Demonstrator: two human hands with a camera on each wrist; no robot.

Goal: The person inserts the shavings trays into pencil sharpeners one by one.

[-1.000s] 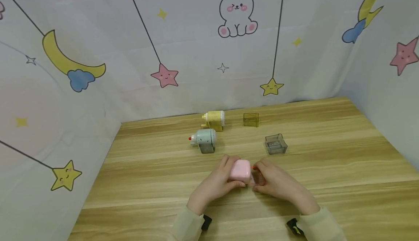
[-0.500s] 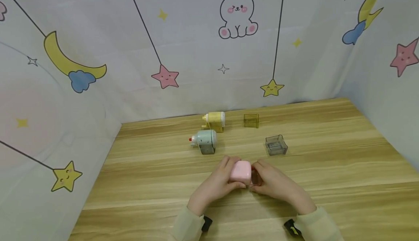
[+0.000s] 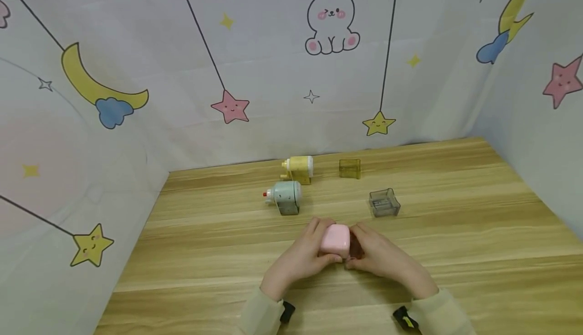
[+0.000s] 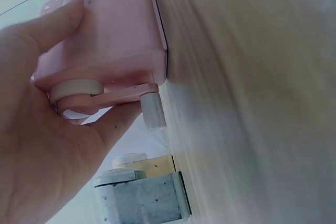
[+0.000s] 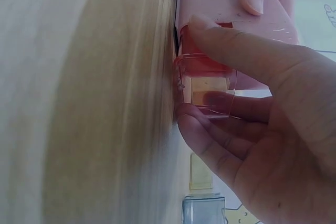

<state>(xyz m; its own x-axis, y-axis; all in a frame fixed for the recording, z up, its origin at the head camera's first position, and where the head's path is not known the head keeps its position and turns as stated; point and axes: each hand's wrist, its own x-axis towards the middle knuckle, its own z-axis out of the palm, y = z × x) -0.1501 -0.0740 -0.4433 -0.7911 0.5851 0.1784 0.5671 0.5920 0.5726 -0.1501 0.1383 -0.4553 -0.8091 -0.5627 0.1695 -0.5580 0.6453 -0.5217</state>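
A pink hand-crank pencil sharpener [image 3: 336,240] stands on the table near its front. My left hand [image 3: 300,254] grips its body, thumb on the near side and fingers over the far side. In the left wrist view the crank arm [image 4: 123,94] with its grey knob [image 4: 153,111] points away from my right hand. My right hand [image 3: 387,256] pinches a clear reddish shavings tray [image 5: 207,85] between thumb and fingers. The tray sits partly in the opening of the sharpener, its outer end still sticking out low by the tabletop.
Behind my hands stand a mint-green crank sharpener [image 3: 287,196] and a yellow one [image 3: 299,167], close together. To their right lie a clear yellow tray [image 3: 349,168] and a clear grey tray [image 3: 384,203]. A printed curtain [image 3: 273,137] borders the wooden table [image 3: 205,254].
My right hand has shifted slightly left, bringing the reddish tray closer into the pink sharpener, so less of it shows. The left hand keeps its grip in place.
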